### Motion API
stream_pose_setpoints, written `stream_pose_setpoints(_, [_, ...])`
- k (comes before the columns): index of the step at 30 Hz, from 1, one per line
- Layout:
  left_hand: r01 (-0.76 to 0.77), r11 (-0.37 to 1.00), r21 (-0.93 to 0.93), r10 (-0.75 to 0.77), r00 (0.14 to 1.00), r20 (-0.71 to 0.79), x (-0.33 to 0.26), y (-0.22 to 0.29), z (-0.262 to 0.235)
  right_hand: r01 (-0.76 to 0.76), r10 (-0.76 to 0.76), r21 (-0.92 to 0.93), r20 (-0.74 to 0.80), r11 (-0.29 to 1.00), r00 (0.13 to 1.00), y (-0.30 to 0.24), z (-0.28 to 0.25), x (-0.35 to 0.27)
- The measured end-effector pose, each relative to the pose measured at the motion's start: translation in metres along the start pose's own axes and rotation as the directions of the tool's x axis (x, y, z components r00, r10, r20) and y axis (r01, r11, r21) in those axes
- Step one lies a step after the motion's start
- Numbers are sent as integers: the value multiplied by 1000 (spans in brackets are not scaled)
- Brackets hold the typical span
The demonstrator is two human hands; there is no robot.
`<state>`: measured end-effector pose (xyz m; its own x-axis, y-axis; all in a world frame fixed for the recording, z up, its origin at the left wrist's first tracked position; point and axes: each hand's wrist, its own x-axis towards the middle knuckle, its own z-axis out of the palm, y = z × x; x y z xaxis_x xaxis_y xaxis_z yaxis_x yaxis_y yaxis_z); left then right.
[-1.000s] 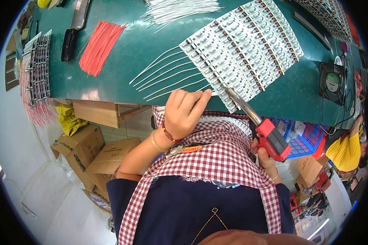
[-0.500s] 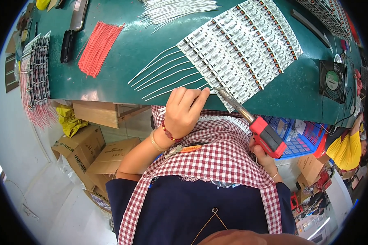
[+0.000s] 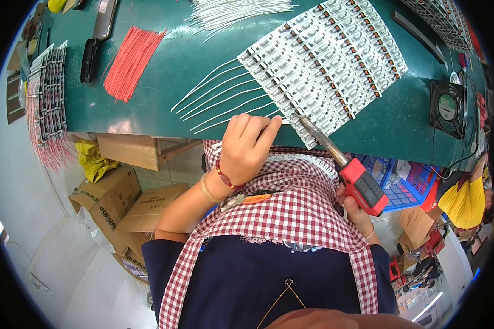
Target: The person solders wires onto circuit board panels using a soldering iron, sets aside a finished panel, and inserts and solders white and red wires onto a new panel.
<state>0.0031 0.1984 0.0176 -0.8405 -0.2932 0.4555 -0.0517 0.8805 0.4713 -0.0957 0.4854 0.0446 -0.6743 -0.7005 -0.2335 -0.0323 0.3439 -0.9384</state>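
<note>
A panel of small white circuit boards lies on the green table. Several white wires fan out from its near left edge. My left hand sits at the table's front edge, fingers pinched on a white wire beside the panel's near corner. My right hand grips the red and black handle of a soldering iron. Its metal tip touches the panel's near edge, close to my left fingertips.
A bundle of red wires and a black tool lie at the table's left. More white wires lie at the far edge. A small black fan stands right. Cardboard boxes and blue crates sit below.
The soldering iron's tip has shifted left along the panel's near edge toward my left fingertips. My left hand has stayed nearly in place.
</note>
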Motion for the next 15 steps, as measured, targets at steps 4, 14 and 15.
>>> stream_pose_setpoints(4, [-44, 999, -2, 44, 999, -32, -3, -3, 3, 12, -11, 11, -36, 1000, 999, -1, 0, -3])
stream_pose_setpoints(14, [-34, 999, -13, 34, 999, 3, -7, 6, 1, -16, 17, -124, 5, 992, 1000, 3, -6, -12])
stream_pose_setpoints(15, [-35, 999, -14, 35, 999, 4, -7, 7, 1, -21, 24, -80, 29, 997, 999, 0, -6, -9])
